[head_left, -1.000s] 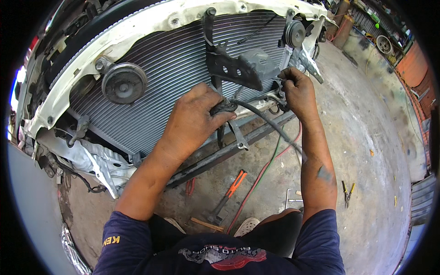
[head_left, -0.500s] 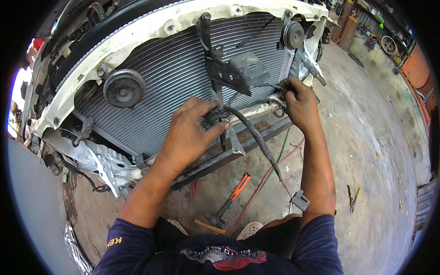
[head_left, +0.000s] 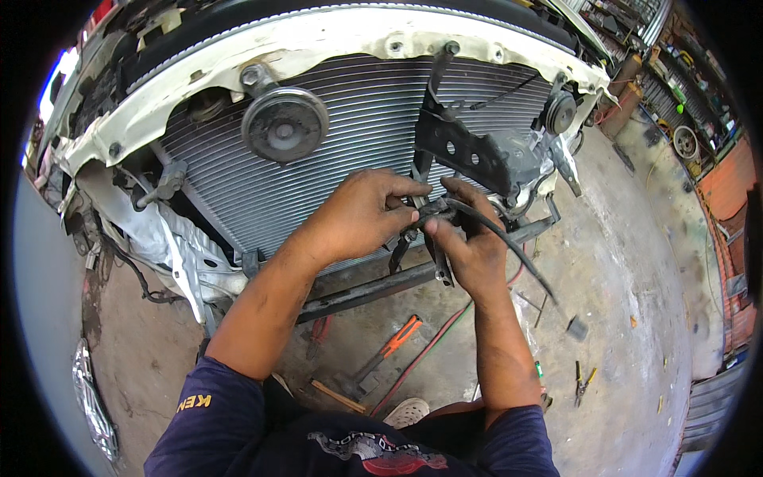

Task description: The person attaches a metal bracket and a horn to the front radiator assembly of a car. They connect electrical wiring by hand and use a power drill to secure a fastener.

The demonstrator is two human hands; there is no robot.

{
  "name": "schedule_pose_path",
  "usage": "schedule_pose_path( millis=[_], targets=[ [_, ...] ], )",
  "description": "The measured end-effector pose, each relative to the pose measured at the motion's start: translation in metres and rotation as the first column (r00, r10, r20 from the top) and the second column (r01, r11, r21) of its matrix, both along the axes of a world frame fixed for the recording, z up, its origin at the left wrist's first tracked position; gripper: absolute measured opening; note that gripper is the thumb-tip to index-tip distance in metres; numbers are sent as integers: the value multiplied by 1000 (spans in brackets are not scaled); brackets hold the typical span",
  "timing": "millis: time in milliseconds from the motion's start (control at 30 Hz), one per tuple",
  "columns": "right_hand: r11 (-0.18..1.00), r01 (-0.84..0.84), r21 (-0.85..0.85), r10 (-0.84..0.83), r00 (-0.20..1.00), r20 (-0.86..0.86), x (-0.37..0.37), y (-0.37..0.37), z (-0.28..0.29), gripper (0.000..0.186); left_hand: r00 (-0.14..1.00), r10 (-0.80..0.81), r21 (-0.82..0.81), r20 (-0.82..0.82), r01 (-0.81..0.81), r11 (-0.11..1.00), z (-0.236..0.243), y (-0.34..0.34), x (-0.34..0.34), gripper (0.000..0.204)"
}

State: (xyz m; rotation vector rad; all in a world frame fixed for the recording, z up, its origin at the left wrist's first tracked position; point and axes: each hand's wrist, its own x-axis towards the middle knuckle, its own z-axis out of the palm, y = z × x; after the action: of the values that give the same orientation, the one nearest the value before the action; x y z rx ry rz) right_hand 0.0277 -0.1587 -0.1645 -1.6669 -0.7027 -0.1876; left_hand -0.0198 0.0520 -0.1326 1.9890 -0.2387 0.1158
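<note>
My left hand [head_left: 362, 208] and my right hand [head_left: 474, 248] meet in front of the car's radiator [head_left: 369, 103]. Thumb and fingers of both close on a black wiring harness [head_left: 509, 241]; the exact spot they grip is partly hidden. From my right hand its sheathed cable hangs down to the right, ending in a grey connector [head_left: 578, 327]. Just above my fingers is a black metal bracket [head_left: 461, 149] with holes, fixed in front of the radiator. A dark lower crossbar [head_left: 366, 292] runs below my hands.
Round horns [head_left: 284, 125] hang from the white upper frame [head_left: 342, 30]. On the floor lie a hammer with an orange handle [head_left: 401, 337], a wooden stick [head_left: 338, 396], red and green hoses [head_left: 425, 350] and yellow-handled pliers [head_left: 585, 383]. A wall with shelves stands at right.
My right hand has come left and down from the bracket's right side to join my left hand at the harness. The view has shifted, and the dangling connector has swung right.
</note>
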Motion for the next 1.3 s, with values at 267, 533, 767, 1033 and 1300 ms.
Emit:
schedule_pose_path(
  millis=[267,533,767,1033,1300],
  targets=[
    [988,146,-43,-151,971,-185,3,6,-1,27,969,102,-365,-224,-180,913,-11,3,12,33],
    [976,37,213,81,850,-520,1,18,16,12,931,-61,-396,-359,-94,913,-20,0,36,35],
    [924,-5,383,264,732,-628,10,15,6,10,928,-45,-433,-369,-130,892,-17,-5,40,34],
    [899,-67,432,383,598,-704,21,9,4,10,920,29,-288,-391,-152,945,-8,-11,43,28],
    [874,-82,479,451,501,-738,28,5,11,8,852,-117,-412,-510,-123,903,-4,5,50,34]
  ],
)
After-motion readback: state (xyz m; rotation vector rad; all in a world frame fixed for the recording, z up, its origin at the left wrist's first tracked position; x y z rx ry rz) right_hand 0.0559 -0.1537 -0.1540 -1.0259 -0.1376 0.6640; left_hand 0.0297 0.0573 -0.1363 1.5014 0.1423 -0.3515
